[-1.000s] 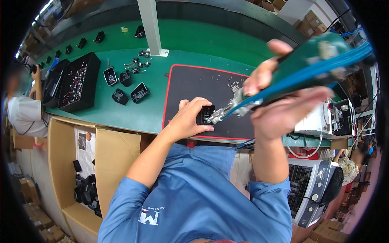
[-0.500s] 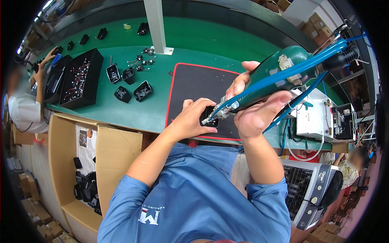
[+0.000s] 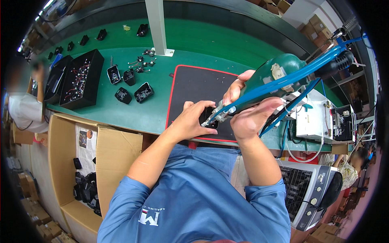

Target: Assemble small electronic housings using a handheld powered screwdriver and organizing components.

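My left hand [image 3: 189, 120] is closed around a small black plastic housing [image 3: 213, 124], its thumb and fingers on opposite sides. The housing rests on a black mat [image 3: 194, 83] with a red border, near the table's front edge. In my right hand [image 3: 248, 120] is a green electric screwdriver [image 3: 265, 81] with blue hoses, held tilted so that its metal nose reaches into the housing. Its fingers wrap the front of the tool's body, partly hidden behind it. The bit's tip and the housing's inside are mostly covered.
Several black housings [image 3: 144, 92] and small wired parts [image 3: 142, 62] lie left of the mat. Beyond stands a black bin [image 3: 91, 77] of wired parts. An open carton [image 3: 117, 150] is at my left. White equipment [image 3: 310, 121] stands right. A co-worker [image 3: 26, 107] sits far left.
The screwdriver's body and my right hand have shifted slightly left, with the nose still at the housing. My left hand has hardly moved. The co-worker's reaching hand has drawn back.
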{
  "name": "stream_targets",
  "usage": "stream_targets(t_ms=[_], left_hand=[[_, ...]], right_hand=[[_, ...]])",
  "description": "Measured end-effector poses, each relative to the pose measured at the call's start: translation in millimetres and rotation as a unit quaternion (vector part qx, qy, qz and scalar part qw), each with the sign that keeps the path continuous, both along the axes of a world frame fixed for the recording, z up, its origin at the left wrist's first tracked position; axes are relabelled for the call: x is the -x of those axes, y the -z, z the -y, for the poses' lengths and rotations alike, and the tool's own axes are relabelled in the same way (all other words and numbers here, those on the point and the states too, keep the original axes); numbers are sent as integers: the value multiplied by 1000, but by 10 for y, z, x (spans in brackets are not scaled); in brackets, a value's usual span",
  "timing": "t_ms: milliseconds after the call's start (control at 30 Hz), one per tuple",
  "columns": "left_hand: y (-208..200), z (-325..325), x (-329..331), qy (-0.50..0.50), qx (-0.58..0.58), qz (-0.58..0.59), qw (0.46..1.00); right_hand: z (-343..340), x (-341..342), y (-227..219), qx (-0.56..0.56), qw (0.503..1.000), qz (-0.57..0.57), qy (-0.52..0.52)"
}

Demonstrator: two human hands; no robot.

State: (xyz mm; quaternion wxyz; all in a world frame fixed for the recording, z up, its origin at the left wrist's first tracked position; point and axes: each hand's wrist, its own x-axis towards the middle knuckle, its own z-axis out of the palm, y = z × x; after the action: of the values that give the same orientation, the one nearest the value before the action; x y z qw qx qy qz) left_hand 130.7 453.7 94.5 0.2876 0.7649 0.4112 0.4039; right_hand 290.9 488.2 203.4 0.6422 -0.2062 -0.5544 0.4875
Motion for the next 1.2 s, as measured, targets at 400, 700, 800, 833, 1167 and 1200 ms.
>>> stream_targets(t_ms=[400,700,800,833,1167,1200], left_hand=[[-221,-572,134,-63,-47,-92,993],[-239,-2708,628,-234,16,-262,936],[-103,-2832,725,-220,131,-307,916],[-57,-2792,694,-228,53,-309,922],[-579,1,1307,-352,61,-266,895],[-441,110,1290,-381,32,-314,869]], right_hand=[[-101,-365,-1218,-57,988,3,146],[-14,-613,-610,-31,988,64,137],[-26,-638,-640,-13,987,69,142],[6,-704,-619,7,985,83,150],[-201,368,21,-126,898,419,46],[-447,578,290,-138,886,442,1]])
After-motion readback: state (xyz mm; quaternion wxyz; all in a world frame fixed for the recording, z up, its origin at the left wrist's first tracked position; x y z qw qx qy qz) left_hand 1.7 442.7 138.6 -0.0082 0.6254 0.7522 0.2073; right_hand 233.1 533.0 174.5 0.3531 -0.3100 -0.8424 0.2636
